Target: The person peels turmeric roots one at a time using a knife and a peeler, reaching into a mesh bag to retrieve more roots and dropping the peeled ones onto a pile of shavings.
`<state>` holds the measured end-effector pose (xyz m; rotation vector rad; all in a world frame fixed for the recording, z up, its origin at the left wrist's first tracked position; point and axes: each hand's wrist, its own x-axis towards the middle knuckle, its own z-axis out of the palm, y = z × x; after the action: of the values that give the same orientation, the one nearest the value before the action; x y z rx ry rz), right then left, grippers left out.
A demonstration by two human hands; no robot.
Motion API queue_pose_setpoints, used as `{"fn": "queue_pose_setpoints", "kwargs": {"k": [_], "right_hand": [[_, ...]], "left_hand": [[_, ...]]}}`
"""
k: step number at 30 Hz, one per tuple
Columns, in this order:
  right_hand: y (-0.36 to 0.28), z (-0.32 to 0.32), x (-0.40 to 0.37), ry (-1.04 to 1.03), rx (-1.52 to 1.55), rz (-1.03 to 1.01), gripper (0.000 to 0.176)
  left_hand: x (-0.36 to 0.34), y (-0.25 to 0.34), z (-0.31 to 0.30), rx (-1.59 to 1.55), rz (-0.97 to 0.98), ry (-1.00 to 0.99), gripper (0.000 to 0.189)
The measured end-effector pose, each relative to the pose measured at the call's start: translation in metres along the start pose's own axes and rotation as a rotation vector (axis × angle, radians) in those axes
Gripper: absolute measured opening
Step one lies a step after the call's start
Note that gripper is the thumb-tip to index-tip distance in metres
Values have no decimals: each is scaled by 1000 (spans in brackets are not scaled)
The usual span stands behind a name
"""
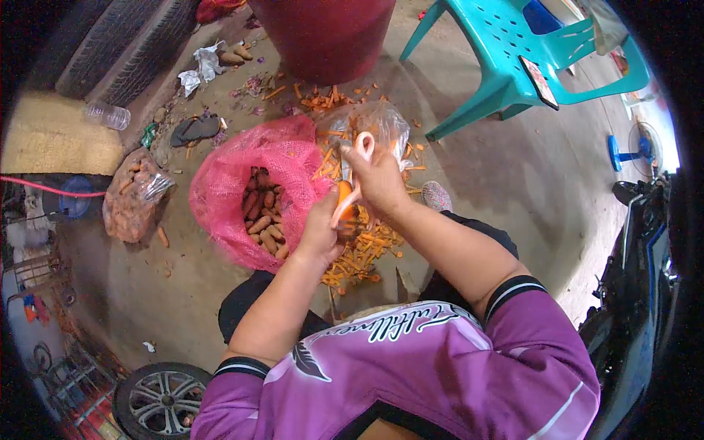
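Peeling a carrot over a floor strewn with orange parings, between sacks of carrots.

The big red tub [323, 37] stands at the top, its inside out of view; below it the pink mesh sack [227, 176] lies open on the concrete with unpeeled carrots [264, 220] heaped in its mouth, well left of it a clear bag [132, 194] holds more, and a smaller clear bag [378, 121] sits just behind the hands. The left hand [319, 231], forearm reaching up from the lap, is wrapped tight around the lower end of the carrot [343, 194], held upright just beside the sack's rim. The right hand [380, 180] comes in from above, fingers closed on the white peeler [363, 145], pressed against the carrot. Peelings [363, 253] lie beneath.
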<state>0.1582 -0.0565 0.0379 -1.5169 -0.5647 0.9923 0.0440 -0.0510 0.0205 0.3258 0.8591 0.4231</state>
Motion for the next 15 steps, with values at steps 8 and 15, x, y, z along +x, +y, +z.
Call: {"fn": "queue_pose_setpoints", "kwargs": {"k": [8,15], "right_hand": [[9,-26,46,307,138,-59,21],[6,4,-2,105,79,-120,20]], "left_hand": [[-3,-3,-5,104,-66,-68,33],[2,2,-8,-32,-67,71,33]]}}
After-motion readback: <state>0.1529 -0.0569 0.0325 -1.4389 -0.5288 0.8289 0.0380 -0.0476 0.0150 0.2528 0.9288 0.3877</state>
